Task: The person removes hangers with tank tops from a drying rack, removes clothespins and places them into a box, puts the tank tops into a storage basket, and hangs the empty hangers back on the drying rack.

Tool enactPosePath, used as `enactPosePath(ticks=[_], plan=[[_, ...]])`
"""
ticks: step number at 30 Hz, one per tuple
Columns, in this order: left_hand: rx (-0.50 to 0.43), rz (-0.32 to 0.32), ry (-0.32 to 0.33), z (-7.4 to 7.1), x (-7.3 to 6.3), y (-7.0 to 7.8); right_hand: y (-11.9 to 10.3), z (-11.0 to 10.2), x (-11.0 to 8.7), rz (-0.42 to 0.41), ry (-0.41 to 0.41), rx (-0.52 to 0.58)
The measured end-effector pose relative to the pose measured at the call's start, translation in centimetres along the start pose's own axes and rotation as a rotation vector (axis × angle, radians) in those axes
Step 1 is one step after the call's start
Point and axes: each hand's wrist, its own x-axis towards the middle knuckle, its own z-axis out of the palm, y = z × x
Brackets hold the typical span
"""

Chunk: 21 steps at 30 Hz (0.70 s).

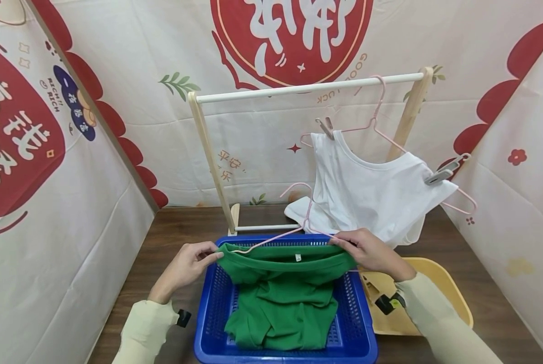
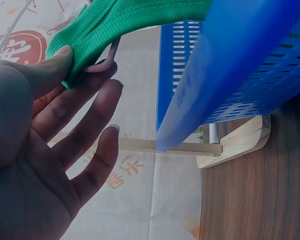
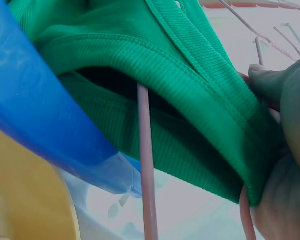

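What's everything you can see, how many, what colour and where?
table: one, brown, underneath
basket: one, blue, on table
green garment: one, green, partly in basket
rack: one, wood and white, behind basket
white garment: one, white, hanging from rack
hangers: two, pink, one in each garment
clips: two, grey, on white garment
tray: one, yellow, right of basket
small items: unclear count, brownish, in tray
cloth walls: three, white and red, back and sides
left hand: one, bare, pinching green garment
right hand: one, bare, pinching green garment
sleeves: two, pale, behind hands
wrist gadgets: two, black, at sleeve ends
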Motion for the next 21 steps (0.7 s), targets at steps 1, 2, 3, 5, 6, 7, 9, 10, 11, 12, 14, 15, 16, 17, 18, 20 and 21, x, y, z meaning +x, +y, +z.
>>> enactPosePath(ticks=[1,2,3,5,6,7,9,10,11,12,14,15,16,17,18,20,21], plan=[[0.004,0.0,0.004,0.0,0.0,0.0,0.0,0.0,0.0,0.003,-0.001,0.003],[0.006,0.0,0.008,0.0,-0.1,0.0,0.1,-0.1,-0.1,0.006,0.0,0.005],[0.007,0.002,0.013,0.0,-0.1,0.0,0.1,-0.1,-0.1,0.007,0.002,0.005],[0.008,0.004,0.02,0.0,-0.2,-0.1,0.1,-0.2,-0.2,0.013,0.001,0.009],[0.007,0.007,0.023,0.0,-0.2,-0.1,0.0,-0.3,-0.2,0.016,0.0,0.008],[0.008,0.013,0.025,0.0,-0.2,-0.1,0.0,-0.3,-0.2,0.019,0.001,0.005],[0.011,0.02,0.031,-0.1,-0.3,-0.2,0.0,-0.4,-0.3,0.027,0.003,-0.001],[0.015,0.023,0.033,-0.1,-0.3,-0.3,0.0,-0.5,-0.3,0.031,0.006,-0.004],[0.017,0.026,0.036,-0.1,-0.3,-0.3,0.0,-0.6,-0.3,0.035,0.008,-0.007],[0.018,0.027,0.038,-0.2,-0.3,-0.3,0.0,-0.6,-0.3,0.036,0.012,-0.012],[0.019,0.024,0.041,-0.3,-0.4,-0.4,0.1,-0.8,-0.4,0.04,0.022,-0.024],[0.016,0.024,0.041,-0.3,-0.4,-0.4,0.1,-0.8,-0.4,0.04,0.029,-0.029],[0.015,0.021,0.041,-0.4,-0.4,-0.4,0.1,-0.9,-0.4,0.038,0.034,-0.037],[0.014,0.021,0.041,-0.4,-0.4,-0.4,0.2,-0.9,-0.4,0.038,0.039,-0.041],[0.018,0.019,0.042,-0.5,-0.5,-0.4,0.2,-1.0,-0.5,0.04,0.048,-0.047],[0.02,0.013,0.044,-0.5,-0.5,-0.5,0.3,-1.0,-0.6,0.058,0.062,-0.049],[0.022,0.008,0.044,-0.4,-0.5,-0.6,0.4,-1.1,-0.6,0.07,0.065,-0.047]])
